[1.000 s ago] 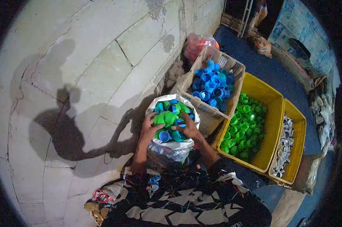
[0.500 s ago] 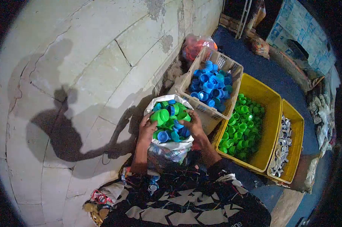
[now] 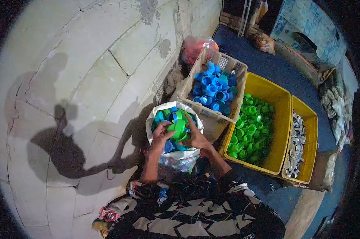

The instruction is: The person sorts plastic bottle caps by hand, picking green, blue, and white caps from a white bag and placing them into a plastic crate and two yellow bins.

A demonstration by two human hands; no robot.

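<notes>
A white sack [image 3: 154, 110] stands in front of me, filled with mixed green and blue plastic caps. Over its opening, my left hand [image 3: 161, 134] curls its fingers against the green caps [image 3: 178, 124] from the left. My right hand [image 3: 196, 137] closes on the same green caps from the right, with its fingers pointing up along them. Both hands are close together, and parts of the caps are hidden behind the fingers. Blue caps [image 3: 169, 146] show below and between the hands in the sack.
Beyond the sack, a beige crate [image 3: 184, 93] holds blue caps. To the right, one yellow bin [image 3: 281, 119] contains green caps [image 3: 249, 127], and a narrower yellow bin [image 3: 310, 139] holds white and grey pieces. A block wall [image 3: 88, 79] runs along the left. A red bundle in clear plastic [image 3: 200, 46] lies behind the crate.
My hands have come closer together over the sack, bringing the green caps between them. The right hand has moved left. The whole view has shifted slightly.
</notes>
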